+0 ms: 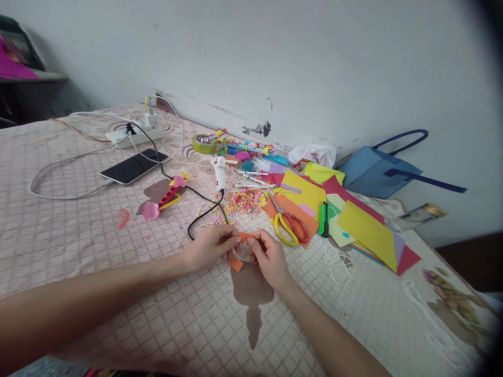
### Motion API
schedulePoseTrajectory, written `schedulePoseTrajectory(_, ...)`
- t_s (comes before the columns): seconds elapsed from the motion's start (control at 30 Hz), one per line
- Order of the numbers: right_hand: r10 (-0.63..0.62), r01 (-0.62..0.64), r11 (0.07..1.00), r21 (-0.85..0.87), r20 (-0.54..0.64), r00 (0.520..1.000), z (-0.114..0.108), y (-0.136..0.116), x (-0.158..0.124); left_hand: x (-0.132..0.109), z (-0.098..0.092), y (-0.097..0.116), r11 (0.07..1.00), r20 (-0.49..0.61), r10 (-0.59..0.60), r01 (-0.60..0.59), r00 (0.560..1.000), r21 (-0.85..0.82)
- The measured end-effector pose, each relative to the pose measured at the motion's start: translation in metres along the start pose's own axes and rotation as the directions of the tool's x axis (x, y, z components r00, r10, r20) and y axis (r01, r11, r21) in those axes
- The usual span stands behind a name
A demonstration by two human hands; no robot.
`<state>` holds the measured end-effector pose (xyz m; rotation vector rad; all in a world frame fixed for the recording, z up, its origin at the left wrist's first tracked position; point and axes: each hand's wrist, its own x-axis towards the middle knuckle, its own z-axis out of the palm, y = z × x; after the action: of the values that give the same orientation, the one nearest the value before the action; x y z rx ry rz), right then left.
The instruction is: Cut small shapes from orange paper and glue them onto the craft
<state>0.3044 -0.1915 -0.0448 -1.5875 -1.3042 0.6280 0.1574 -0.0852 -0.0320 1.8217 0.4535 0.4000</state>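
My left hand (214,245) and my right hand (268,256) meet over the pink patterned cloth (78,246), both pinching one orange paper strip (236,261) that curls into a loop between them. The fingers of each hand are closed on the strip. Just beyond my right hand lie yellow-handled scissors (288,226) on an orange sheet. A white glue gun (220,174) with a black cord (198,220) lies a little past my left hand.
Coloured paper sheets (367,228) spread to the right, with a green marker (323,218) and paper scraps (245,201). A phone (133,166), power strip (135,134), tape roll (203,143) and blue bag (377,170) sit near the wall. White string (338,262) lies at right.
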Motion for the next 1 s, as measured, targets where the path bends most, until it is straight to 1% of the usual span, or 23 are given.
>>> schedulePoseTrajectory(0.1, 0.004, -0.004, 1.0, 0.002, 0.01, 1.0, 0.0, 0.0, 0.0, -0.001, -0.001, 0.0, 0.999, -0.029, 0.019, -0.018, 0.999, 0.029)
schedulePoseTrajectory(0.17, 0.006, -0.006, 1.0, 0.012, 0.015, 1.0, -0.001, -0.001, 0.0, -0.001, -0.001, 0.001, 0.998, -0.023, 0.02, -0.018, 1.0, 0.053)
schedulePoseTrajectory(0.27, 0.01, -0.01, 1.0, 0.014, 0.027, 1.0, -0.001, -0.002, 0.001, -0.001, -0.002, 0.002, 1.0, -0.012, -0.002, 0.002, 1.0, 0.023)
schedulePoseTrajectory(0.33, 0.009, -0.009, 1.0, 0.005, 0.037, 0.999, 0.0, -0.002, 0.0, 0.0, -0.002, 0.002, 0.999, -0.041, 0.029, -0.029, 0.999, 0.021)
schedulePoseTrajectory(0.4, 0.002, -0.001, 1.0, -0.011, 0.051, 0.999, 0.001, -0.002, 0.0, 0.002, -0.002, 0.002, 0.994, -0.087, 0.079, -0.072, 0.993, 0.084)
schedulePoseTrajectory(0.47, -0.02, 0.022, 0.999, -0.037, 0.058, 0.998, 0.002, -0.001, 0.0, 0.002, -0.003, 0.002, 0.987, -0.122, 0.105, -0.089, 0.987, 0.131)
schedulePoseTrajectory(0.53, -0.053, 0.056, 0.995, -0.078, 0.037, 0.998, -0.002, 0.001, 0.004, 0.004, -0.004, 0.002, 0.992, -0.143, 0.096, -0.084, 0.985, 0.09)
schedulePoseTrajectory(0.6, -0.09, 0.084, 0.981, -0.177, -0.025, 0.996, -0.013, 0.006, 0.011, 0.005, -0.006, 0.002, 0.997, -0.158, 0.076, -0.078, 0.985, -0.009)
schedulePoseTrajectory(0.63, -0.099, 0.082, 0.963, -0.258, -0.053, 0.994, -0.021, 0.009, 0.016, 0.006, -0.007, 0.001, 0.996, -0.167, 0.063, -0.073, 0.984, -0.056)
schedulePoseTrajectory(0.67, -0.117, 0.066, 0.922, -0.381, -0.111, 0.987, -0.031, 0.013, 0.021, 0.007, -0.008, 0.0, 0.993, -0.174, 0.05, -0.068, 0.983, -0.097)
schedulePoseTrajectory(0.7, -0.127, 0.03, 0.86, -0.509, -0.157, 0.979, -0.041, 0.017, 0.026, 0.008, -0.009, -0.001, 0.989, -0.181, 0.043, -0.066, 0.983, -0.129)
schedulePoseTrajectory(0.8, -0.122, -0.052, 0.799, -0.599, -0.246, 0.961, -0.073, 0.032, 0.037, 0.011, -0.011, -0.003, 0.978, -0.2, 0.044, -0.083, 0.979, -0.192)
schedulePoseTrajectory(0.87, -0.097, -0.115, 0.748, -0.653, -0.279, 0.955, -0.088, 0.041, 0.04, 0.014, -0.012, -0.003, 0.973, -0.225, 0.043, -0.092, 0.973, -0.211)
schedulePoseTrajectory(0.93, -0.066, -0.157, 0.71, -0.687, -0.287, 0.956, -0.097, 0.049, 0.04, 0.018, -0.013, 0.001, 0.972, -0.246, 0.032, -0.088, 0.969, -0.218)
schedulePoseTrajectory(1.0, -0.038, -0.178, 0.691, -0.7, -0.281, 0.959, -0.1, 0.054, 0.04, 0.023, -0.014, 0.006, 0.971, -0.241, 0.007, -0.064, 0.97, -0.229)
